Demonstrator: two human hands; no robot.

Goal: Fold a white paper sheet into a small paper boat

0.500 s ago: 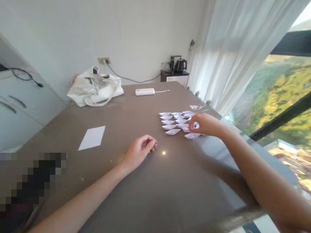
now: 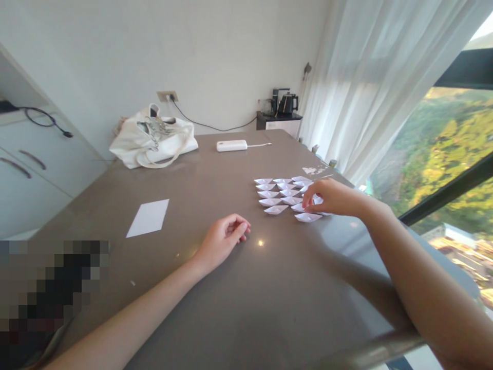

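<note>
Several white folded paper boats (image 2: 276, 209) stand in rows on the right half of the grey-brown table. My right hand (image 2: 327, 197) reaches over the right-hand rows from the side, its thumb and fingers curled down and pinched at a paper boat (image 2: 298, 207); the fingers partly hide that boat and its neighbours. In front of the hand lies the nearest boat (image 2: 308, 218). My left hand (image 2: 225, 235) rests on its side at the table's middle, with fingers loosely curled against the thumb and nothing visible in them.
A white sheet of paper (image 2: 148, 218) lies to the left. Farther back are a white bag (image 2: 154, 139) and a white power strip (image 2: 231, 146) with a cable. White scraps (image 2: 314, 170) lie by the right edge. A black kettle (image 2: 287, 104) stands beyond the table.
The view has shifted slightly. My right hand stays over the same boats, its fingers only a little changed in pose. The left hand remains at rest.
</note>
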